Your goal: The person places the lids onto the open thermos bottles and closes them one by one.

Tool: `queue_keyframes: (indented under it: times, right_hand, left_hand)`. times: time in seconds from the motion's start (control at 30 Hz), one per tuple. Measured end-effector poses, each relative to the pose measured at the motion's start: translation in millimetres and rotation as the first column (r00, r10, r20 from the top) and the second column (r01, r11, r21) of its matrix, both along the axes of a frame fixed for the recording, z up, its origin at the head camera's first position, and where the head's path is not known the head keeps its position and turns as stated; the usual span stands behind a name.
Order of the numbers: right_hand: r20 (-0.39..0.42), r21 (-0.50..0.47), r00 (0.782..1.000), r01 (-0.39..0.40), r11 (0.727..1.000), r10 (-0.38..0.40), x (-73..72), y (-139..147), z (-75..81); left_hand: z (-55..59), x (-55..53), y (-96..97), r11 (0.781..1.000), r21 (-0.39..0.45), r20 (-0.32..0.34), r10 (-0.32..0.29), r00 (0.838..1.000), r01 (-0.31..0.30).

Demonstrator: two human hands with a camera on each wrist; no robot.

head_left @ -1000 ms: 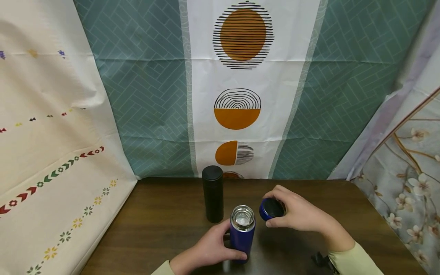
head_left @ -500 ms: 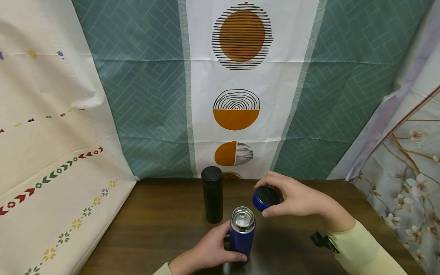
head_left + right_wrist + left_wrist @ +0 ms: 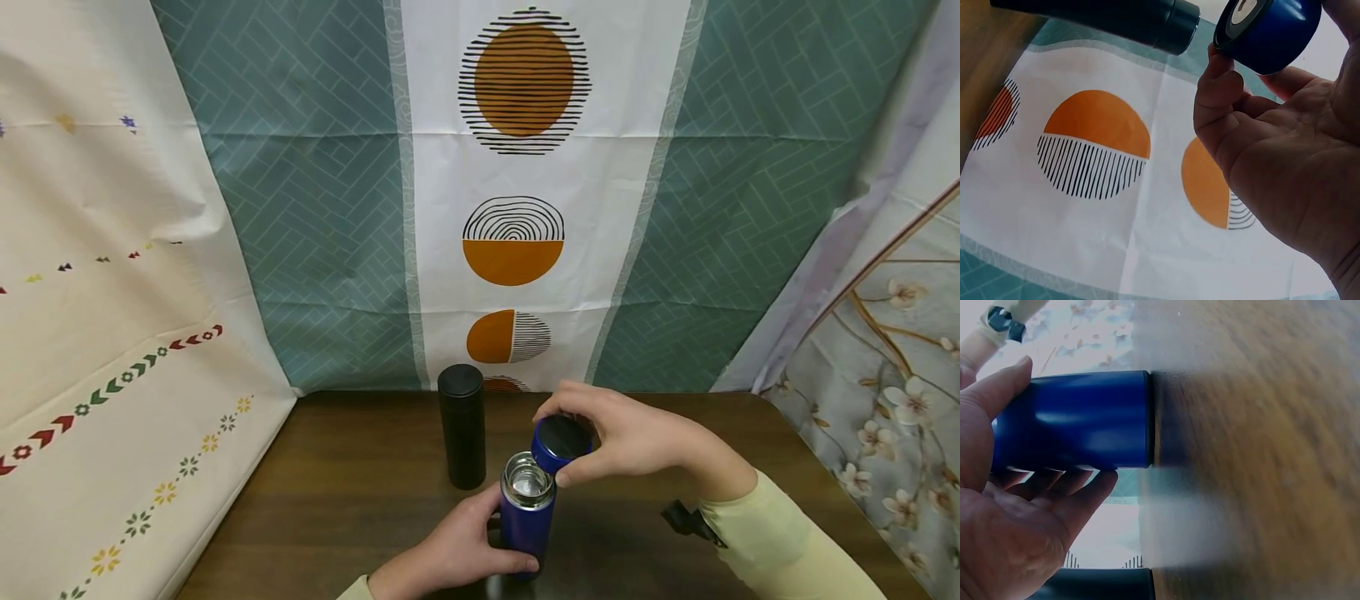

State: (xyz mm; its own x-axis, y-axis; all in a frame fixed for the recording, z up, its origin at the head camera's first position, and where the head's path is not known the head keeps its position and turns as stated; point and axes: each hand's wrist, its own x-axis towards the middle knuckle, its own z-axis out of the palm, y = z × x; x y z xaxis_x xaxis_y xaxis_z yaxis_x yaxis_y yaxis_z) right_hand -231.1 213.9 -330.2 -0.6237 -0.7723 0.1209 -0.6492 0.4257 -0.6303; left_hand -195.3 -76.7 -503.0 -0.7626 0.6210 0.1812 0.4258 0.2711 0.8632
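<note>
A blue thermos bottle (image 3: 527,529) stands upright on the table, its steel mouth uncovered. My left hand (image 3: 459,542) grips its side, thumb in front and fingers behind; in the left wrist view the bottle's dark base (image 3: 1150,419) meets the wood. Between thumb and fingers my right hand (image 3: 637,429) holds the blue lid (image 3: 551,454), black on top, tilted just above and to the right of the mouth, overlapping its rim in the head view. The right wrist view shows the lid's underside (image 3: 1244,15) with a pale round centre.
Behind and left of the bottle stands a black thermos (image 3: 462,429) with its top on. The brown wooden table (image 3: 337,483) ends at a hanging cloth (image 3: 517,167) with orange circles. Patterned cloths hang at the left and right sides.
My right hand has brought the lid leftward from beside the bottle, up a little and then down, to the edge of its mouth. The left hand and bottle stay in place.
</note>
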Motion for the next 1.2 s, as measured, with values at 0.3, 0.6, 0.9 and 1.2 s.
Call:
queue_keyframes:
  times: [0.3, 0.6, 0.9, 1.2]
  right_hand:
    - [-0.008, 0.001, 0.999, -0.048, 0.999, 0.048, 3.6, -11, -1.6]
    - [-0.035, -0.006, 0.997, -0.075, 0.997, 0.075, 7.1, -22, -2.6]
    - [-0.054, 0.013, 0.995, -0.089, 0.996, 0.090, 10.5, -29, -0.4]
    - [-0.071, 0.031, 0.994, -0.085, 0.996, 0.087, 12.5, -36, 0.8]
  left_hand:
    - [-1.0, 0.1, 0.4, 1.000, 0.021, 0.002, -0.010, 1.000, 0.010]
    - [-0.3, -0.2, -0.3, 0.999, 0.029, 0.023, -0.022, 0.999, 0.021]
    - [-0.9, -1.4, 0.0, 0.998, 0.050, 0.018, -0.037, 0.999, 0.036]
    - [-1.4, -1.5, 0.1, 0.998, 0.056, 0.000, -0.040, 0.999, 0.040]
